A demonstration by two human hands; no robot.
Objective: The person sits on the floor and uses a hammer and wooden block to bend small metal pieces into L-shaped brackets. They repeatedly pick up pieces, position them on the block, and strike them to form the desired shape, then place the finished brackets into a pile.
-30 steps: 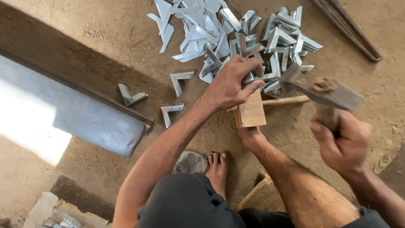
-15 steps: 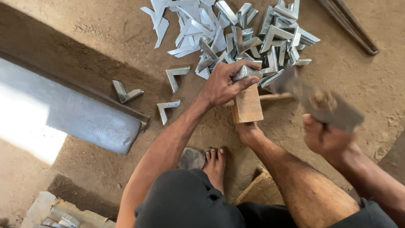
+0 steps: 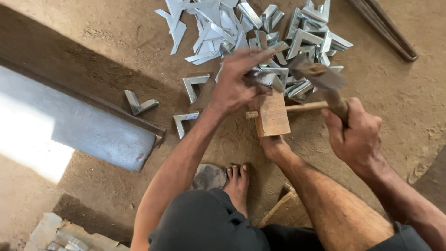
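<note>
My left hand (image 3: 237, 81) pinches a bent metal angle piece (image 3: 265, 78) on top of a wooden block (image 3: 273, 115) that stands on the dirt floor. My right hand (image 3: 355, 132) grips the wooden handle of a hammer (image 3: 320, 76), whose metal head is down beside the held piece, over the block's far edge. A large pile of shiny metal angle pieces (image 3: 260, 32) lies just beyond the block. Three loose angle pieces (image 3: 193, 86) rest on the ground to the left.
A long grey metal beam (image 3: 79, 121) lies diagonally at the left. My bare foot (image 3: 237, 183) and knee are close below the block. A wooden stick (image 3: 302, 108) lies behind the block. Dark metal rods (image 3: 385, 32) lie at the top right. Metal scraps (image 3: 69, 234) sit bottom left.
The hammer has swung down from its raised position at the right to the block's top. My left hand has stayed on the block with the metal piece.
</note>
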